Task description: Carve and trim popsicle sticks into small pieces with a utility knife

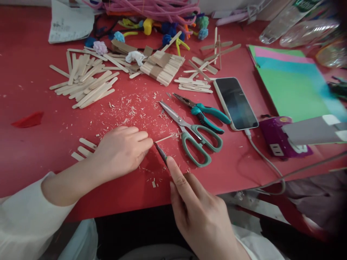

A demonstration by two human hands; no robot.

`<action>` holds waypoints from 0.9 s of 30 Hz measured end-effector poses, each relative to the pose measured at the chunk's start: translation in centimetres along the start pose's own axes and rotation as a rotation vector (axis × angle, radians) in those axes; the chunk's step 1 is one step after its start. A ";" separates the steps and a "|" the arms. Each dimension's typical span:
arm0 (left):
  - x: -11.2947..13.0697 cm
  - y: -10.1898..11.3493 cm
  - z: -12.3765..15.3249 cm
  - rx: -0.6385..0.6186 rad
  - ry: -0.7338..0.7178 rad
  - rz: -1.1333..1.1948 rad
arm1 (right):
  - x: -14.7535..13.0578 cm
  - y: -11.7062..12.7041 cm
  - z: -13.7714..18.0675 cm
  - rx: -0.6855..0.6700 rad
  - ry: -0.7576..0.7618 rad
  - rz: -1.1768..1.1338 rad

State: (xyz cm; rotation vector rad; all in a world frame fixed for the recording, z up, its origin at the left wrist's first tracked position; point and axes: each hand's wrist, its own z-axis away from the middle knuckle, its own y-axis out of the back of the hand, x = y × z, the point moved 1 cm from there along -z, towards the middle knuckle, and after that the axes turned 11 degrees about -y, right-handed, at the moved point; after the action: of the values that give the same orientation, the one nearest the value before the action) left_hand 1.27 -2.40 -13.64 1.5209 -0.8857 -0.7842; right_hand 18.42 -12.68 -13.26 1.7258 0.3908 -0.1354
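My left hand (123, 150) is closed, pressed down near the table's front edge, with a thin wooden stick (164, 138) sticking out to the right from its fingers. My right hand (199, 206) grips a small craft knife (162, 153), index finger laid along it; its handle is mostly hidden in the hand. The knife tip meets the stick close to my left fingertips. Just right of the stick lie scissors (193, 135) with green handles, blades slightly apart. Behind them rest teal-handled needle-nose pliers (204, 111). Wood shavings (130, 110) are scattered around.
Craft sticks (86, 77) lie heaped at the back left, beside a banded bundle (165, 68). A phone (236, 103) with a cable, a purple power socket (284, 137) and coloured paper (295, 83) occupy the right. Pink pipe cleaners (151, 9) line the back of the red table (24, 79).
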 end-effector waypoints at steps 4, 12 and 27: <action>-0.2 0.0 -0.2 -0.042 -0.026 0.035 | -0.4 -0.2 -0.3 0.011 0.009 0.053; 0.1 -0.2 -0.1 -0.041 0.024 0.055 | -0.2 -0.3 -0.6 -0.016 -0.007 0.005; -0.2 -0.3 -0.3 -0.029 -0.007 0.097 | -0.4 -0.5 -0.8 -0.021 -0.016 0.048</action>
State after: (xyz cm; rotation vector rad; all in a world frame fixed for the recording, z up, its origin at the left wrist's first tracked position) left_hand 1.50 -2.04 -13.87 1.4397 -0.9427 -0.7298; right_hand 17.76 -11.96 -13.42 1.7114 0.3372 -0.1098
